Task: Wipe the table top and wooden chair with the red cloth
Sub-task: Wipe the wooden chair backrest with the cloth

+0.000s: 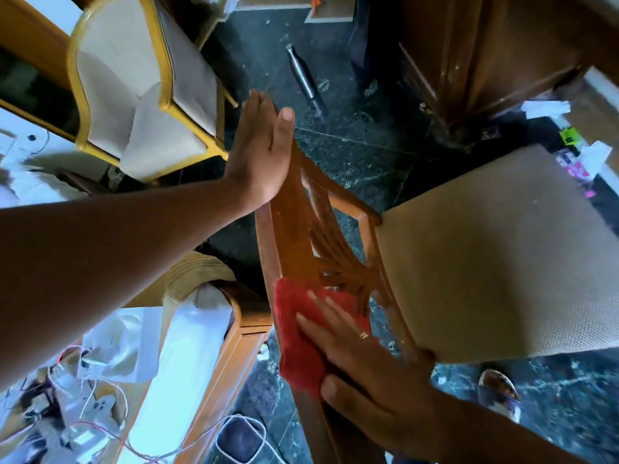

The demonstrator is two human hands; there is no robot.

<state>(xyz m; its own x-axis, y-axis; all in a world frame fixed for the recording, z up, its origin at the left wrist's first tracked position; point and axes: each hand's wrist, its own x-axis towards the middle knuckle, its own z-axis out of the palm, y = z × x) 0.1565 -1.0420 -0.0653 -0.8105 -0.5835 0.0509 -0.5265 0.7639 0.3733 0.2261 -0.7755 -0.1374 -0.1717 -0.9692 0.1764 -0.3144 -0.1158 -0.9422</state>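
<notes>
The wooden chair (294, 222) fills the middle, seen from above its carved backrest, with its beige woven seat (495, 256) to the right. My left hand (261, 152) rests flat against the top of the backrest, fingers straight and together. My right hand (361, 366) presses the red cloth (294, 339) flat onto the lower part of the backrest, fingers spread over it. A ring shows on one finger. The table top is not clearly in view.
A gold-framed white chair (140, 95) stands at the upper left. A metal bottle (304, 78) lies on the dark marble floor (351, 152). A dark wooden cabinet (469, 61) is at the upper right. Wires and clutter (83, 406) sit at the lower left.
</notes>
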